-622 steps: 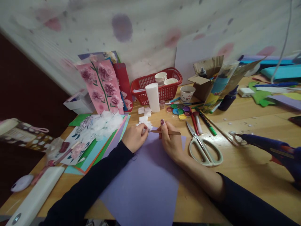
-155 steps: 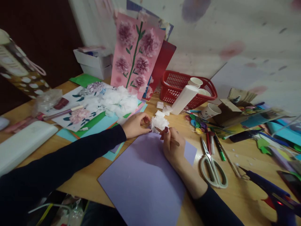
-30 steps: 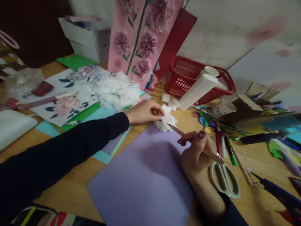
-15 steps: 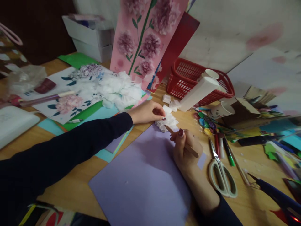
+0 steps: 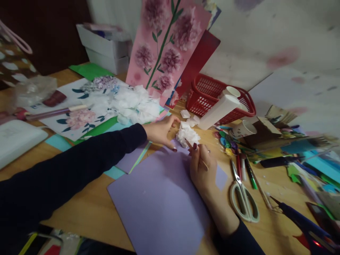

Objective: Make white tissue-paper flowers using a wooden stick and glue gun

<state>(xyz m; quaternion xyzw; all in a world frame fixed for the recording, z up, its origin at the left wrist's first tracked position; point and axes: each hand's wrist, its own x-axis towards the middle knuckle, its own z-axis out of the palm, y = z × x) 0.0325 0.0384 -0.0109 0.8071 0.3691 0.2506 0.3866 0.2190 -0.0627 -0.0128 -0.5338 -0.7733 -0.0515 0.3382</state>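
My right hand [image 5: 203, 168] is closed round a thin wooden stick [image 5: 204, 164], whose tip points at a white crumpled tissue-paper flower [image 5: 187, 134]. Whether the tip touches the flower I cannot tell. To the flower's left is my left hand [image 5: 162, 132], thumb and fingers spread apart, with nothing between them. Under my right hand lies a sheet of purple paper [image 5: 159, 202], its far corner close to the flower. Small folded white tissue pieces [image 5: 185, 114] sit just behind the flower.
A heap of white tissue [image 5: 138, 104] lies on flower pictures at left. Behind stand a pink flower panel [image 5: 162, 46] and a red basket [image 5: 204, 85] beside a white paper roll [image 5: 219, 111]. Scissors [image 5: 243, 198] and a glue gun [image 5: 300, 216] with a lit red light are at right.
My left hand has let go at the flower's edge and drawn back to the left, its fingers opening. My right hand still has the stick at the flower. The whole view has shifted slightly.
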